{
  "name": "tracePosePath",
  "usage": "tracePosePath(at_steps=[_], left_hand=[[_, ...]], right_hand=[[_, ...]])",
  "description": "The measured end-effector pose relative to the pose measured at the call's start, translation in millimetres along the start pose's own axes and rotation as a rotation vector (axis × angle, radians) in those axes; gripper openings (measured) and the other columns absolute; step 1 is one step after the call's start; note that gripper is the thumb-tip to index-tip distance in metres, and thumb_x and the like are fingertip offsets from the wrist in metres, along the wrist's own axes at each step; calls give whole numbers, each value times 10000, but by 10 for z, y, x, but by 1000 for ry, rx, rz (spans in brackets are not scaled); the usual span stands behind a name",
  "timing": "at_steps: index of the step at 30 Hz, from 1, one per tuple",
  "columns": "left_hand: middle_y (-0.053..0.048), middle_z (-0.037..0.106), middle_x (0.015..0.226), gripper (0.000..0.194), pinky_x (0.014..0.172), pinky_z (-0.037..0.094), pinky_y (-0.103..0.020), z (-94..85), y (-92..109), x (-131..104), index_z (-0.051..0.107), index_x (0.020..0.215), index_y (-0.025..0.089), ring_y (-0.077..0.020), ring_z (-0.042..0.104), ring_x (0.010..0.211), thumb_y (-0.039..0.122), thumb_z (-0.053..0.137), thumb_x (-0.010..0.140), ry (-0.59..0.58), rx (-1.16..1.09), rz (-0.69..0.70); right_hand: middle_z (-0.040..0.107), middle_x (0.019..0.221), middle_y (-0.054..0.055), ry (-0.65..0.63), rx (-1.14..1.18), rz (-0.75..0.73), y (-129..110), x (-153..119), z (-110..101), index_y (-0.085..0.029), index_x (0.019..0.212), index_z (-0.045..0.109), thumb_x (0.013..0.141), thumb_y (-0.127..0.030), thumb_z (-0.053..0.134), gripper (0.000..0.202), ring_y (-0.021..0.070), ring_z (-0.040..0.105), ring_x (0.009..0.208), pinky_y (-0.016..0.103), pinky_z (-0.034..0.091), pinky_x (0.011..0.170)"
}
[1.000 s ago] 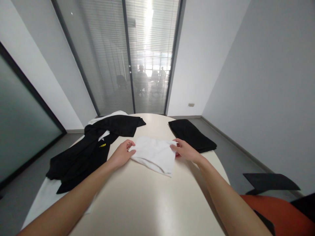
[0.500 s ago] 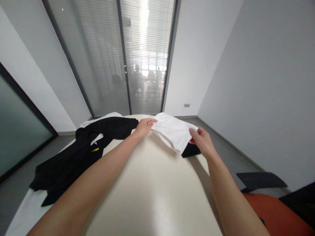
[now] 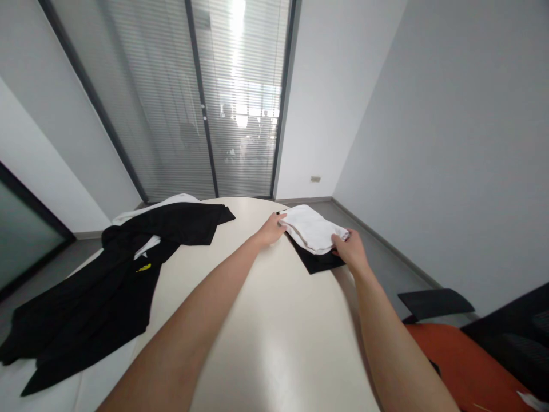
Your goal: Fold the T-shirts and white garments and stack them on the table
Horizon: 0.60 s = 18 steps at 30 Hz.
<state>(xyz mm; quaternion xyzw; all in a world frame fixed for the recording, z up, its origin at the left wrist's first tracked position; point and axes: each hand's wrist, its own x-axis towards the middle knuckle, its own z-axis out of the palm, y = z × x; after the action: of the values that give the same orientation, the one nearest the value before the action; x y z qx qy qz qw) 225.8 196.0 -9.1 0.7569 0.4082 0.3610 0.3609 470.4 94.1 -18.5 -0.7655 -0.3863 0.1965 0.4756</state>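
A folded white garment [image 3: 312, 228] lies over a folded black garment [image 3: 319, 262] at the right far edge of the table. My left hand [image 3: 271, 230] pinches the white garment's left corner between thumb and fingers. At its right side, my right hand [image 3: 349, 249] grips the other edge, thumb on top and fingers partly hidden beneath. Most of the black garment is covered; its front part shows below the white cloth. What kind of garment the white one is cannot be made out.
On the table's left side a black garment [image 3: 103, 297] with a small yellow print lies spread out, with white cloth [image 3: 171, 201] beneath it. The pale table [image 3: 257, 332] has a rounded far edge. An orange chair [image 3: 463, 360] with a black armrest stands at the right.
Both hands have brought the white garment rightward and down onto the folded black garment, relative to the table. The view has shifted a little to the right.
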Motion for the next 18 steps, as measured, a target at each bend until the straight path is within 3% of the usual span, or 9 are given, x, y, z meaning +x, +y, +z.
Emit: tracePosePath(at_steps=[4,9,12,14,18], left_hand=[[-151,596,1403,512,1121,389,-403,73,-185,-213,510,1429,111,-246,559,1294,227,475,932,-72,44,-29],[-154,507,1492,509,1194,286,-404,57,-122,-621,537,1408,125,-264,454,1396,289,497,927,-114,177,4],[-182,414,1552,535,1221,200,-452,-77,-58,-931,541,1398,112,-316,343,1463,312,542,902,-111,306,14],[-201,377,1568,547,1209,203,-492,-226,-58,-1117,505,1427,109,-340,325,1468,336,499,929,-92,533,4],[-202,386,1564,551,1183,242,-509,-529,-171,-1391,508,1419,118,-354,321,1467,415,458,959,-31,793,-103]], right_hand=[[642,1168,155,34,-45,-5,-1,5,7,-190,1348,397,783,-328,625,625,187,679,750,287,580,577],[682,1041,175,43,-341,7,-139,37,-99,-145,1256,478,805,-481,619,580,262,684,873,374,549,774],[682,1093,199,-3,-533,-43,-314,137,-143,-150,1215,548,810,-554,607,575,326,660,1029,422,501,882],[674,1160,200,-44,-627,-65,-461,240,-117,-166,1194,598,817,-565,608,549,354,636,1106,453,477,921],[665,1215,216,-114,-671,-132,-728,456,113,-147,1193,647,852,-494,619,487,351,604,1192,453,456,965]])
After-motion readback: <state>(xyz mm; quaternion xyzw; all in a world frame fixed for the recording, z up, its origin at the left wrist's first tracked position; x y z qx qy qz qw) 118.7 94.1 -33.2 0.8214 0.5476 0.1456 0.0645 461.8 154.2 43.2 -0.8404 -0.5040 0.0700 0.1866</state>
